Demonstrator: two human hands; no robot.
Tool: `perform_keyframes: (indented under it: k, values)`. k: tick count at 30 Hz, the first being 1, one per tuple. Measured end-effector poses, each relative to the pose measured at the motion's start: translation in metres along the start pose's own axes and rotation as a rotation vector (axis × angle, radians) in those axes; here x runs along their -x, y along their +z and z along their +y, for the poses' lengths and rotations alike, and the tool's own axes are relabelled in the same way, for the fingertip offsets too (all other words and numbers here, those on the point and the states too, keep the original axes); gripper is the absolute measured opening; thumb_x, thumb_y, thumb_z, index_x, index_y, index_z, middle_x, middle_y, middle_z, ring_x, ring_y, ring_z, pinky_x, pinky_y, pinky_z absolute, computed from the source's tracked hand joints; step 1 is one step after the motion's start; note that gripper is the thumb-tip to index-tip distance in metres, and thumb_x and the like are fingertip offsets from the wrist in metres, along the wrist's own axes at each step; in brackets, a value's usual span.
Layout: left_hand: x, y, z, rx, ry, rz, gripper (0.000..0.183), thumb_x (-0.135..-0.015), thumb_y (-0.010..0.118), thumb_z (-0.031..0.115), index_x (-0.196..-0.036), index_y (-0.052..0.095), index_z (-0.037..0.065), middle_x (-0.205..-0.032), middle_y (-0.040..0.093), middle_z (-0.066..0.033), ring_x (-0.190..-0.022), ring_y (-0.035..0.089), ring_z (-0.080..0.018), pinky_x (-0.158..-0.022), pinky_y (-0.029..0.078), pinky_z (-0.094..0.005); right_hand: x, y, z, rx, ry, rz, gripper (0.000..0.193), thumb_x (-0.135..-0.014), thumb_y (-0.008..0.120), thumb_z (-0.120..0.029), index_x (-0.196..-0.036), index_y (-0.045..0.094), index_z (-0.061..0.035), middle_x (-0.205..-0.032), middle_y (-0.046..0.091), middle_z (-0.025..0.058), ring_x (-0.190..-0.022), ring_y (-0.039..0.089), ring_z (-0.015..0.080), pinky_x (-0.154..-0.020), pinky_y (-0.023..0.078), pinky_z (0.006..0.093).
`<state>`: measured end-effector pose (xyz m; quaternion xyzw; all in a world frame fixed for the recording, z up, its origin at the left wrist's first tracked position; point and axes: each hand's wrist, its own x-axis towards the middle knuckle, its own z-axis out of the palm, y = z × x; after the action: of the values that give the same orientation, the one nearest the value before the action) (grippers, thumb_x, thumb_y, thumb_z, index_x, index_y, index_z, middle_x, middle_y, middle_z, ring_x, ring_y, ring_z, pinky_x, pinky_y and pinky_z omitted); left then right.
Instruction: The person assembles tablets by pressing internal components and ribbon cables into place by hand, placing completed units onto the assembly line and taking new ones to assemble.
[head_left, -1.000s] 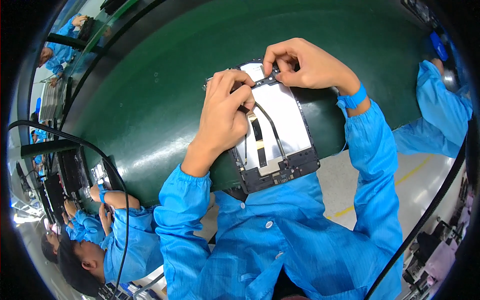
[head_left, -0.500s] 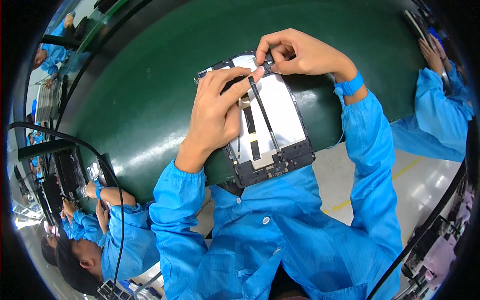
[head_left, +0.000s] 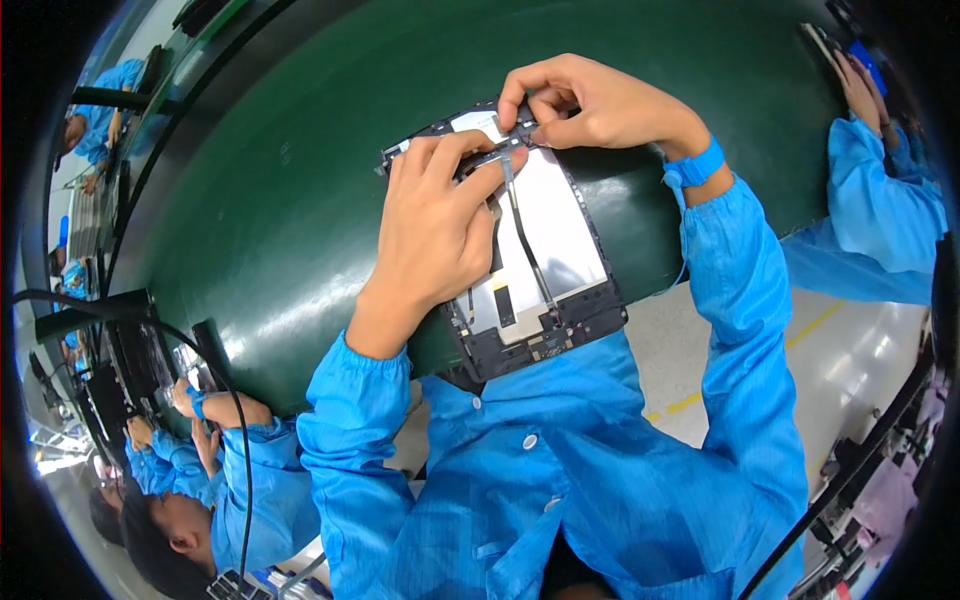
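An opened tablet (head_left: 560, 215) lies tilted on the green worktop, its silver-white inside and black frame showing. A thin black flex cable (head_left: 527, 245) runs up its middle from the lower black board. My left hand (head_left: 430, 215) lies over the tablet's left side, fingers bent. Two of its fingertips close in at the cable's upper end, one pressing there. My right hand (head_left: 590, 105) is at the top of the tablet, thumb and index finger pinched beside the left fingertips over the small black parts. Whatever is in that pinch is too small to make out.
The green worktop (head_left: 300, 230) spreads around the tablet. A black cable (head_left: 235, 375) hangs down at the left. People in blue work at the left (head_left: 255, 480) and right (head_left: 880, 210). A blue strap (head_left: 697, 167) with a cord circles my right wrist.
The flex cable's upper end has shifted under a left fingertip, and the cable bows more. Both hands have moved slightly; my right hand keeps its pinch near the tablet's top.
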<state>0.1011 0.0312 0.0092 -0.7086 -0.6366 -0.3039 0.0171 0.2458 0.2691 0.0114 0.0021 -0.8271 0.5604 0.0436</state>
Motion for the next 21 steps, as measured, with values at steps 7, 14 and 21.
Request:
perform_keyframes:
  k: [7,14,21]
  values:
    - [-0.0070,0.0018,0.0002,0.022,-0.034,-0.026,0.045,-0.081,0.061,0.001,-0.122,0.080,0.006,-0.126,0.066,-0.0131,-0.114,0.059,-0.0359,-0.101,0.048,-0.0492,0.0023,0.0003,-0.0001,0.022,0.026,0.009,0.030,-0.086,0.071,-0.002,-0.116,0.076,0.0026,-0.062,0.054,-0.0001,-0.057,0.045,0.0080,-0.061,0.035,0.0298]
    - [-0.0084,0.0050,0.0039,-0.035,-0.035,-0.027,0.044,-0.081,0.062,0.000,-0.120,0.080,0.007,-0.124,0.066,-0.0126,-0.112,0.060,-0.0347,-0.097,0.047,-0.0481,0.0045,0.0033,-0.0042,0.017,0.051,-0.001,0.027,-0.090,0.072,-0.002,-0.116,0.075,0.0017,-0.064,0.052,-0.0006,-0.060,0.045,0.0079,-0.063,0.036,0.0297]
    - [-0.0060,0.0096,0.0019,-0.042,-0.023,-0.028,0.042,-0.082,0.064,0.002,-0.120,0.081,0.009,-0.124,0.068,-0.0118,-0.112,0.061,-0.0337,-0.096,0.047,-0.0474,0.0039,0.0060,0.0031,-0.034,-0.006,0.087,0.016,-0.104,0.075,-0.007,-0.118,0.073,-0.0002,-0.073,0.054,-0.0026,-0.069,0.046,0.0050,-0.066,0.039,0.0263]
